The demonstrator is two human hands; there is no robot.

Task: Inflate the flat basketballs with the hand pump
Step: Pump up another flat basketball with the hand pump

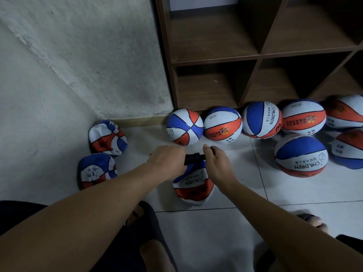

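Most of the black hand pump [194, 158] is hidden inside the left hand [168, 160] and the right hand [215, 163], so its ends and needle cannot be seen; the flat basketball [193, 183] beneath is covered at its 12 o'clock side by both hands; at 3 o'clock two basketballs [347, 112] are cut by the picture's edge; the shelf [259, 55] runs off the top.

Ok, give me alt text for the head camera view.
Both hands, left and right, grip a black pump above a flat ball on the tiled floor. Two more flat balls lie left; inflated balls line a wooden shelf.
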